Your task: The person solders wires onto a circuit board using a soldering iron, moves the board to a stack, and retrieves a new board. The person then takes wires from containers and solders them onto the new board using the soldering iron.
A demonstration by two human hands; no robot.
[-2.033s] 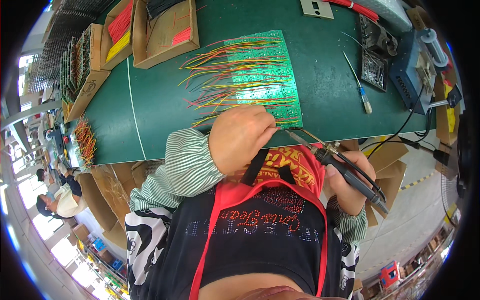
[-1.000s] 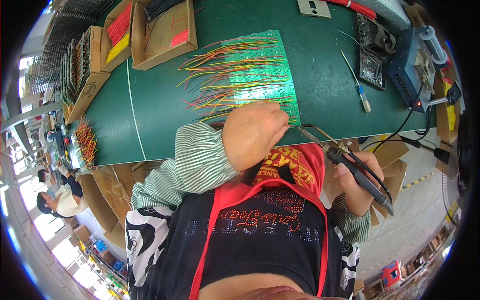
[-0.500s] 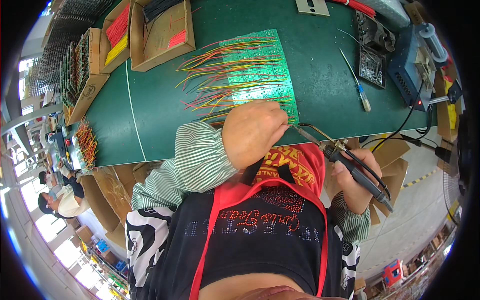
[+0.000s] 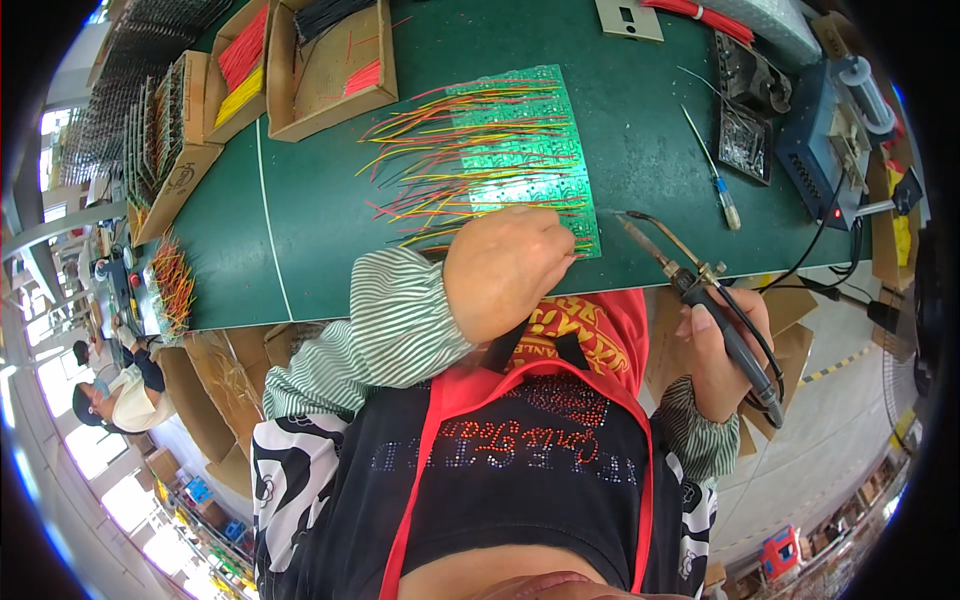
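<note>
A green circuit board lies on the bench with rows of red, yellow and black wires fanning out to its left. My left hand rests over the board's near edge, thumb and fingertips pinched on a thin red wire, mostly hidden by the fingers. My right hand is wrapped round the dark handle of a soldering iron, which has a curved feed tube clamped along it. The iron's tip is held just right of the board, apart from it.
Cardboard boxes of cut wires stand at the far left, near a crate of boards. More wired pieces lie left. At right are a brush-like tool, a black metal tray and a blue soldering unit. Another person sits at left.
The soldering iron has drawn back from the board's near corner, its tip moving up and to the right with my right hand. My left hand stays almost in place, still pinched.
</note>
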